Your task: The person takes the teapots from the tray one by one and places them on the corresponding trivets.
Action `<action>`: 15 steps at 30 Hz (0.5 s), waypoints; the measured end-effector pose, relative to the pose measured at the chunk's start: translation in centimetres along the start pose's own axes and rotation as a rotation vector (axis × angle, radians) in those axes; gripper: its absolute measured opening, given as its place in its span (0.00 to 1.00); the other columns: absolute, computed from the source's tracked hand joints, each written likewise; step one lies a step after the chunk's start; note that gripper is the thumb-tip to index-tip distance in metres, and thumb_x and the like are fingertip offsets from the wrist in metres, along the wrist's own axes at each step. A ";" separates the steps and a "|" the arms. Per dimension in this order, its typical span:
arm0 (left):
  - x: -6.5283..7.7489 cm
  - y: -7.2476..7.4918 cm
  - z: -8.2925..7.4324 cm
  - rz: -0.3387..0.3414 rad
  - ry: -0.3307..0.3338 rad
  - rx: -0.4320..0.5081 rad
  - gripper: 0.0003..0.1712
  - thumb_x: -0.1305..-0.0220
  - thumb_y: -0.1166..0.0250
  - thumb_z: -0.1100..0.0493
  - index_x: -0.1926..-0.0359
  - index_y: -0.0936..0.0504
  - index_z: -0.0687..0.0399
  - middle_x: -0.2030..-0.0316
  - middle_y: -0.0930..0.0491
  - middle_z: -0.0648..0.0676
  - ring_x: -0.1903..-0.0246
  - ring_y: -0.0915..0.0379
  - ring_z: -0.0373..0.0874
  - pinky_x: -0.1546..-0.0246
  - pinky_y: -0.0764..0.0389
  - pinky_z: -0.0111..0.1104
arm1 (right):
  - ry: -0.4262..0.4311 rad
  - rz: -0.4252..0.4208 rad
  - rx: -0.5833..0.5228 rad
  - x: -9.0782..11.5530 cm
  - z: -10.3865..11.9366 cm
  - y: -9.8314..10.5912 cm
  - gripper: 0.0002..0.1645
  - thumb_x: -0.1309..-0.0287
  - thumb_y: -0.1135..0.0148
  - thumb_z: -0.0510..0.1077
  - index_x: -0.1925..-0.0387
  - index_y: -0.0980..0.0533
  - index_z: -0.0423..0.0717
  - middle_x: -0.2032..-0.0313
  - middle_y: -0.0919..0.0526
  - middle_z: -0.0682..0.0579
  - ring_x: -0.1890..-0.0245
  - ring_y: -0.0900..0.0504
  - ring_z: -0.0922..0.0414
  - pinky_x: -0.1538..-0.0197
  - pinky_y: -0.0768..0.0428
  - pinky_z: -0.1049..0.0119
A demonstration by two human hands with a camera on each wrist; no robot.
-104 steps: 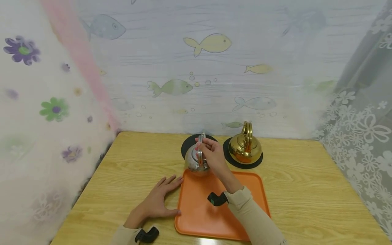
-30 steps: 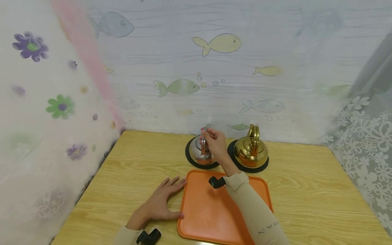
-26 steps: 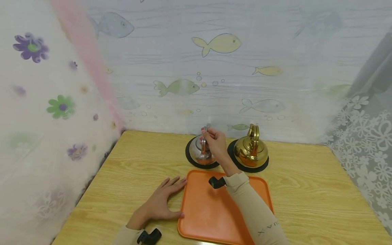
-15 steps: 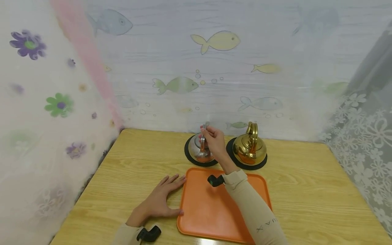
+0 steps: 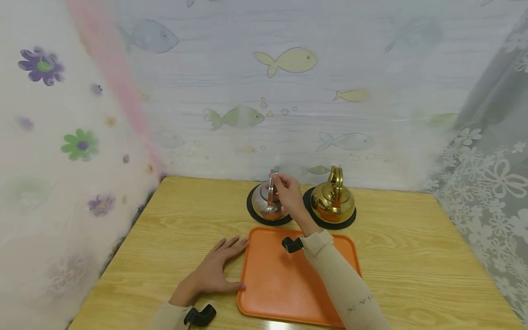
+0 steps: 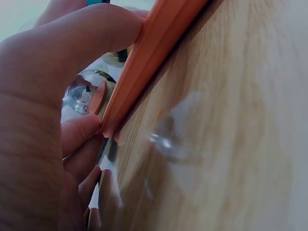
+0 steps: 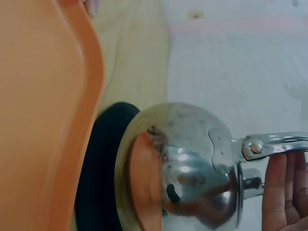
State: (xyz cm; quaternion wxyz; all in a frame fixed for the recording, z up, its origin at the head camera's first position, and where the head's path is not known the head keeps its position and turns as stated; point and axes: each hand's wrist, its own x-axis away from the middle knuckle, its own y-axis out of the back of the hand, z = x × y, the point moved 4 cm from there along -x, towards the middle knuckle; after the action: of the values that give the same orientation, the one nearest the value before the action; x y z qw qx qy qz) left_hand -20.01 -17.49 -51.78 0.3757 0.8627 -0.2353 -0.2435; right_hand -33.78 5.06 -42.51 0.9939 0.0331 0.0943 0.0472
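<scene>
A silver kettle [image 5: 267,201] stands on a black round mat [image 5: 252,211] at the back of the table. My right hand [image 5: 288,195] is at its raised handle, thumb and forefinger at the top of the bar. In the right wrist view, fingers [image 7: 284,192] pass behind the metal handle [image 7: 284,139]. My left hand [image 5: 215,270] lies spread at the left side of an orange tray [image 5: 284,284], thumb and forefinger touching its rim. In the left wrist view, the thumb [image 6: 103,29] presses against the tray edge [image 6: 144,57].
A gold kettle [image 5: 332,201] sits on another black mat [image 5: 346,223] right of the silver one. Behind the wooden table [image 5: 412,247] hangs a fish-patterned curtain [image 5: 288,101]. My right forearm [image 5: 342,279] crosses over the tray.
The silver kettle, earlier tilted at the tray's back edge, has moved back onto the left mat. In the last half second my right hand shifted slightly on its handle; the left hand stayed put.
</scene>
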 end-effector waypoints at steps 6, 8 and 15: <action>0.0 0.1 0.6 -0.003 0.018 0.021 0.56 0.51 0.24 0.33 0.24 0.34 0.45 0.26 0.34 0.49 0.24 0.45 0.60 0.26 0.52 0.60 | 0.106 0.070 0.320 2.2 1.0 0.7 0.23 0.25 0.44 0.45 0.37 0.24 0.36 0.51 0.15 0.40 0.56 0.15 0.47 0.56 0.14 0.57; 0.0 0.1 0.8 -0.009 0.024 0.018 0.54 0.49 0.25 0.34 0.24 0.33 0.44 0.26 0.33 0.49 0.24 0.44 0.59 0.27 0.52 0.61 | 0.139 0.097 0.392 3.4 1.4 0.9 0.24 0.26 0.43 0.44 0.36 0.25 0.35 0.50 0.17 0.41 0.54 0.16 0.47 0.54 0.15 0.55; -0.1 0.6 1.2 -0.003 0.039 0.049 0.49 0.42 0.28 0.38 0.24 0.33 0.47 0.26 0.33 0.51 0.24 0.44 0.60 0.26 0.52 0.63 | 0.124 0.187 0.456 8.2 0.8 2.8 0.24 0.26 0.42 0.45 0.36 0.25 0.36 0.50 0.17 0.45 0.52 0.18 0.49 0.47 0.16 0.50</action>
State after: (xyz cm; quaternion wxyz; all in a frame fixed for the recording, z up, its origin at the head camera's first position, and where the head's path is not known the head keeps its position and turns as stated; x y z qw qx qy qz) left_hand -20.90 -18.44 -52.05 0.3587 0.8765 -0.2324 -0.2213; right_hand -25.90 8.62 -43.04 0.9443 0.2622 0.1597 0.1185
